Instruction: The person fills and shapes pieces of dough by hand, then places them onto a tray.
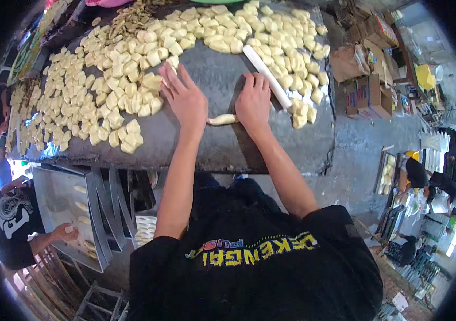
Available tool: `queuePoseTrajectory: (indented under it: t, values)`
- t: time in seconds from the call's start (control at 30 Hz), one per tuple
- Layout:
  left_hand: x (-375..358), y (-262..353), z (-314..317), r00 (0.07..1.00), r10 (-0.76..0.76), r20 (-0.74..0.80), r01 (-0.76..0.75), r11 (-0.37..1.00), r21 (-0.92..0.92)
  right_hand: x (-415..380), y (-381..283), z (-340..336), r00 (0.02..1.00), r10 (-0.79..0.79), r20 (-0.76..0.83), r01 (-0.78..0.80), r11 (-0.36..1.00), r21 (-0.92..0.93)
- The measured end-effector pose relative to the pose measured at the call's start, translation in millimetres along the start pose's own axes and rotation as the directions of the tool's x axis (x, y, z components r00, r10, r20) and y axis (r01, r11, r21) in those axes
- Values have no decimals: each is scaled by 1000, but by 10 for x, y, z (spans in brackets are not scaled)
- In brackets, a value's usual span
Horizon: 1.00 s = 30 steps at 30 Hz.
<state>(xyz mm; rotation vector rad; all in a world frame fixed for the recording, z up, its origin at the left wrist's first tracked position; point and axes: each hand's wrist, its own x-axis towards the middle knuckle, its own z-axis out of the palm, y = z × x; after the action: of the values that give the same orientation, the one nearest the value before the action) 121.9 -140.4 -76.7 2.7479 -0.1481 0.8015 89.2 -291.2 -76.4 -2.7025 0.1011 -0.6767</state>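
A short dough roll (222, 120) with tapered ends lies on the dark tabletop between my wrists. My left hand (186, 99) is open, its fingers spread toward the near edge of the many cut dough pieces (156, 56), fingertips right at one of them. My right hand (253, 101) rests palm down with bent fingers held close together, and the roll's right end disappears beneath its heel. Just right of that hand, a white rolling pin (266, 76) lies slanted against more dough pieces (297, 69).
The dark worktable (287, 152) ends just in front of my body. At left, another person's hand (65, 232) is over a metal tray (59, 195) holding several shaped dough rolls. Cardboard boxes (369, 96) stand beyond the table's right side. Other people work farther right.
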Motion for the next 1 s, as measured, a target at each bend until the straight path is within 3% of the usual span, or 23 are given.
queuePoseTrajectory:
  t: [0.13, 0.2, 0.23, 0.27, 0.33, 0.37, 0.43, 0.47, 0.57, 0.63, 0.67, 0.7, 0.73, 0.77, 0.8, 0.87, 0.9, 0.93, 1.0]
  values:
    - [470, -94, 187, 993, 111, -46, -112, 994, -12, 406, 35, 193, 997, -64, -41, 60, 994, -90]
    - [568, -177, 92, 994, 79, -80, -87, 991, -100, 461, 153, 166, 991, -134, 18, 131, 984, 122]
    - [559, -222, -46, 997, -4, -72, -16, 963, -271, 420, 185, 87, 990, -125, 68, 102, 955, 279]
    - [487, -276, -184, 995, -85, -44, 58, 901, -431, 330, 238, -28, 989, -127, 72, 103, 955, 278]
    - [226, -407, -442, 992, -71, -107, 19, 904, -427, 217, 166, -367, 845, -283, 454, -51, 802, 595]
    - [70, -430, -582, 992, -113, -60, 77, 902, -426, 204, 92, -432, 845, -284, 453, -52, 800, 598]
    - [-208, -416, -775, 989, -145, -8, 128, 897, -422, 148, -29, -504, 783, -549, 293, 388, 798, 461]
    - [-345, -391, -833, 986, -166, 26, 161, 894, -419, 117, -16, -463, 788, -542, 291, 381, 802, 460]
    - [-647, -308, -1070, 982, -173, 74, 188, 892, -411, 55, 61, -456, 795, -450, 408, 253, 856, 450]
    - [-826, -238, -1205, 974, -191, 124, 226, 873, -432, -1, 76, -895, 838, -325, 437, 53, 847, 528]
    - [-883, -206, -1283, 966, -209, 153, 256, 854, -452, -58, 123, -1143, 849, -301, 434, 45, 860, 508]
    - [-927, -137, -1368, 955, -233, 181, 292, 830, -474, -140, 161, -1403, 852, -197, 484, -230, 690, 686]
    - [-962, -75, -1418, 959, -211, 188, 277, 828, -487, -231, 212, -1625, 829, -115, 548, -460, 415, 784]
    - [-996, -22, -1460, 955, -219, 201, 292, 813, -503, -327, 316, -1816, 815, -88, 573, -529, 294, 796]
    - [-1030, 14, -1481, 950, -227, 213, 306, 799, -517, -442, 478, -1888, 821, -71, 566, -526, 290, 800]
    - [-1106, 87, -1476, 956, -181, 229, 277, 811, -515, -752, 834, -1907, 779, 136, 612, -626, 126, 770]
    - [-1132, 129, -1480, 954, -165, 250, 270, 833, -483, -935, 964, -1900, 773, 334, 539, -632, 466, 619]
    - [-1163, 164, -1486, 950, -152, 271, 265, 853, -449, -1142, 1085, -1895, 778, 487, 398, -617, 712, 335]
    - [-1229, 178, -1526, 949, -126, 289, 252, 855, -454, -1635, 1395, -1967, 870, 490, 51, -492, 868, 67]
